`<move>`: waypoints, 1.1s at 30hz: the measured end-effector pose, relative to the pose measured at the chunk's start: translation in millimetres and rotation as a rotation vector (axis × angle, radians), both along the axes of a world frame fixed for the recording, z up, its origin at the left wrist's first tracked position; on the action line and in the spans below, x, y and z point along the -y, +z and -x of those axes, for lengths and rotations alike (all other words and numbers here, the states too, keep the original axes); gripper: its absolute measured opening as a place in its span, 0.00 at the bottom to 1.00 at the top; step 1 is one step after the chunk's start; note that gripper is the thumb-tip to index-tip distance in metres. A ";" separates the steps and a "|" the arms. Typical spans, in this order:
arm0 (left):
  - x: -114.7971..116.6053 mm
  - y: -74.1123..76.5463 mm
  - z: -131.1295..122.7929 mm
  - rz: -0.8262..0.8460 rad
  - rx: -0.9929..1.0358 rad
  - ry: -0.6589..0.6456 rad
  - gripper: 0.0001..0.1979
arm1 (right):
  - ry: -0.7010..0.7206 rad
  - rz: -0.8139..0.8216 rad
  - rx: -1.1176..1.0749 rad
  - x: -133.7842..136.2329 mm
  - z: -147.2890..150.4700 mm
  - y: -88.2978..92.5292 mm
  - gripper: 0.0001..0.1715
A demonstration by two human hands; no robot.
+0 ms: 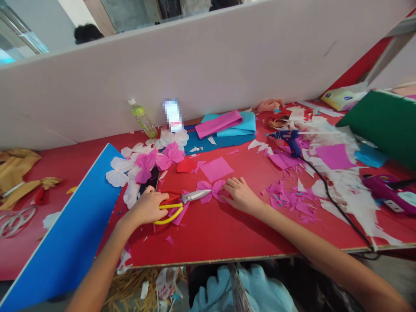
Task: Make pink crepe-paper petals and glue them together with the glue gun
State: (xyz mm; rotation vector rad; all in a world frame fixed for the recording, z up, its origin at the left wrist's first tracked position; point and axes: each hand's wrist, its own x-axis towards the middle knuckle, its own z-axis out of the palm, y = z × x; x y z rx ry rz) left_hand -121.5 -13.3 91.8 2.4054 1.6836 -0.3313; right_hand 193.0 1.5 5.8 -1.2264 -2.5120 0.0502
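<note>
Left hand: its fingers (pixel 150 190) are clamping around yellow-handled steel scissors (pixel 183 200) lying on the red bench (pixel 214 232).
Right hand: its fingers (pixel 230 185) are spreading apart, pressing the pink tissue-paper bow (pixel 210 190) lightly, a steady way of keeping thin paper from sliding.
Nearby: a blue hot-glue gun (pixel 287 141) is lying among paper scraps.
Writing: none is readable, including on the green plastic bottle (pixel 143 119).

Left hand (pixel 146 207) hides part of the scissors' grip (pixel 169 215); a pale object (pixel 173 115) is blurred
</note>
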 end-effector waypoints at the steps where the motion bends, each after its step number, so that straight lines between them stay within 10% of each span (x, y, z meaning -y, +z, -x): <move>1: 1.5 -1.8 0.5 0.000 0.002 -0.004 0.08 | 0.000 0.000 0.001 -0.1 0.9 0.6 0.10; 33: 13.7 -15.6 4.1 0.058 0.039 0.040 0.08 | 0.032 0.042 -0.016 1.5 11.3 -6.0 0.11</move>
